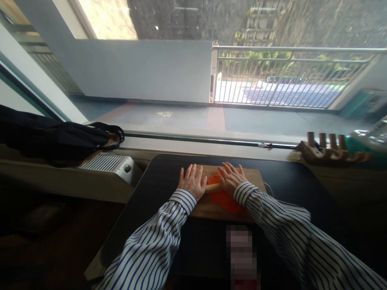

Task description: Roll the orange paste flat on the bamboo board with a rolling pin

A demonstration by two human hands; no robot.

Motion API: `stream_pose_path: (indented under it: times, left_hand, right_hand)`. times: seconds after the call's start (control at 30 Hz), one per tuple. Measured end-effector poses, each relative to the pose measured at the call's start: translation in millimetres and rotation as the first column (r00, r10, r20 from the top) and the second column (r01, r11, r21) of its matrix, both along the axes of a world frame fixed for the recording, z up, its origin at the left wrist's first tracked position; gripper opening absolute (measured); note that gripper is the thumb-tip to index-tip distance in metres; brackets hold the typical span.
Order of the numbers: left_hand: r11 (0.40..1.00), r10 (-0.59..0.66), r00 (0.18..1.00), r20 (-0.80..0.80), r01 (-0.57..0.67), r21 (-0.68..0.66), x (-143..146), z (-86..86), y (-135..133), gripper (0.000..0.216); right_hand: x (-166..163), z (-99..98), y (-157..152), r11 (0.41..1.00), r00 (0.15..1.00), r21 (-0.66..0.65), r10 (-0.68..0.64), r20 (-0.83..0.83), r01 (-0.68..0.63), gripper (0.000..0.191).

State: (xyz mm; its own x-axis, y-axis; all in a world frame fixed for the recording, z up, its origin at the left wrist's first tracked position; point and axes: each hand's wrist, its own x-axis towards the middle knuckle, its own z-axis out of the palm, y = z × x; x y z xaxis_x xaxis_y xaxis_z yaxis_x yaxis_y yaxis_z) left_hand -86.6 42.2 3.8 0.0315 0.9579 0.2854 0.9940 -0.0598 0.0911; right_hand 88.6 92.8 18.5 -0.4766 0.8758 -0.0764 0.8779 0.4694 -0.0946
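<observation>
Flat on rolling pin [212, 187], left hand [191, 181], right hand [231, 178], orange dough [225, 198]

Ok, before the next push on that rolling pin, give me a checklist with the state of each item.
1. Left hand flat on the rolling pin, fingers stretched out: ok.
2. Right hand flat on the pin's other end: ok.
3. Orange dough lies under the pin and wholly on the wooden board: ok.
4. Board sits fully on the dark table, away from its edges: ok.
5. Right cuff clear of the dough: cannot tell; it sits right at the orange edge.
6. Dough evenly thick: cannot tell from this view.
</observation>
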Motion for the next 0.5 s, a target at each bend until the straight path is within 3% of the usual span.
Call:
stream_pose_path:
  times: [0.33, 0.5]
  left_hand:
    - [0.999, 0.029, 0.998, 0.047, -0.028, -0.022, -10, -0.4, 28, 0.048]
    - [0.998, -0.001, 1.000, 0.028, -0.001, 0.056, -12, 2.1, 38, 0.042]
  right_hand:
    - [-7, -2.4, 26, 0.996, 0.997, -0.053, -0.068, -0.043, 0.065, 0.049]
    - [-11, -2.0, 32, 0.995, 0.993, -0.002, -0.095, -0.074, 0.095, 0.047]
